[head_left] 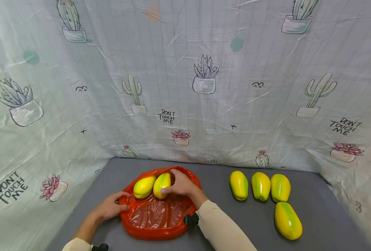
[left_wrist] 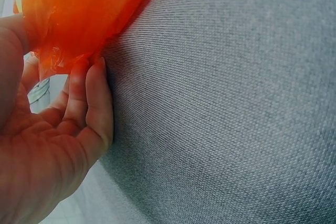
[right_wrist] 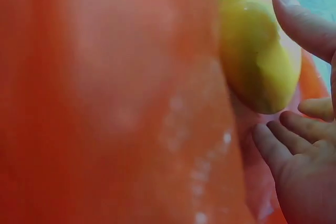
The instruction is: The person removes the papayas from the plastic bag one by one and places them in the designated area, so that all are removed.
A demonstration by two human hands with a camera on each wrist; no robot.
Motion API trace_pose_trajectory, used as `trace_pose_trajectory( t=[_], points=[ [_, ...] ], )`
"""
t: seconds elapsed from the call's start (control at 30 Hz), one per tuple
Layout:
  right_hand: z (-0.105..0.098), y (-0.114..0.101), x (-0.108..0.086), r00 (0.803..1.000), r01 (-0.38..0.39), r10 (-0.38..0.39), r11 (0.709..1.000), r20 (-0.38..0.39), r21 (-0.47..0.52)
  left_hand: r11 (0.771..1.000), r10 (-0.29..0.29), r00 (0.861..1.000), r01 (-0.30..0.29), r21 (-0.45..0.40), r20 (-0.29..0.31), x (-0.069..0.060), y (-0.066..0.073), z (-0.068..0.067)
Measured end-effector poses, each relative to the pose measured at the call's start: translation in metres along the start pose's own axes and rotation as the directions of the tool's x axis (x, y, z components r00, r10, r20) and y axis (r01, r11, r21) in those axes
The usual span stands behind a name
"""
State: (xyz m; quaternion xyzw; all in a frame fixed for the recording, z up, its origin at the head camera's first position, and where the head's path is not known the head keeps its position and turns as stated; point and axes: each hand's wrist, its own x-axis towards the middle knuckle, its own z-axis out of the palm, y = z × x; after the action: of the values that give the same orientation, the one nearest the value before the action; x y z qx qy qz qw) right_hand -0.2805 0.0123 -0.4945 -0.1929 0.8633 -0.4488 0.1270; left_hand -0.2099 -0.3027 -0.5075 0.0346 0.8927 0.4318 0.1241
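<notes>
An orange-red plastic bag [head_left: 154, 233] lies spread on the grey table with its mouth rolled wide. Two yellow-green papayas [head_left: 144, 187] rest side by side at the far part of its inside. My left hand [head_left: 109, 206] holds the bag's left rim between thumb and fingers; in the left wrist view the thin plastic [left_wrist: 84, 19] lies between them. Over the right-hand papaya [head_left: 162, 184] of the pair is my right hand [head_left: 180, 184]. The right wrist view shows its thumb and fingers spread around that papaya [right_wrist: 260, 56], with a gap at the fingertips.
Several more papayas [head_left: 261, 186] lie on the table to the right of the bag, one papaya [head_left: 288, 221] nearer the front. A pale curtain [head_left: 248, 115] printed with cactus drawings encloses the grey table [head_left: 219, 188] at the back and sides.
</notes>
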Motion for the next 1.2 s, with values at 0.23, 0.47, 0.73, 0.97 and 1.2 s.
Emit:
trace_pose_trajectory(
  t=[0.23, 0.47, 0.73, 0.97, 1.2],
  points=[
    [0.013, 0.005, 0.003, 1.000, 0.007, -0.007, 0.999, -0.010, 0.051, 0.999, 0.028, 1.000, -0.028, -0.032, -0.006, -0.003, -0.004, 0.003],
    [0.017, 0.009, 0.003, 0.999, 0.002, -0.004, 1.000, -0.052, -0.025, 1.000, -0.013, 1.000, 0.013, -0.019, -0.027, -0.001, 0.001, 0.009],
    [0.018, 0.006, 0.000, 0.999, 0.041, -0.043, 0.998, -0.031, -0.056, 0.999, -0.050, 0.997, 0.050, -0.006, -0.051, -0.001, 0.000, 0.006],
    [0.008, 0.001, -0.007, 0.997, 0.076, -0.078, 0.995, -0.028, -0.069, 1.000, -0.025, 0.999, 0.024, -0.018, -0.044, -0.002, 0.000, 0.006],
    [-0.010, -0.010, -0.019, 0.992, 0.125, -0.125, 0.992, -0.004, -0.036, 0.999, -0.036, 0.998, 0.036, 0.010, -0.055, -0.005, 0.004, 0.006]
  ],
)
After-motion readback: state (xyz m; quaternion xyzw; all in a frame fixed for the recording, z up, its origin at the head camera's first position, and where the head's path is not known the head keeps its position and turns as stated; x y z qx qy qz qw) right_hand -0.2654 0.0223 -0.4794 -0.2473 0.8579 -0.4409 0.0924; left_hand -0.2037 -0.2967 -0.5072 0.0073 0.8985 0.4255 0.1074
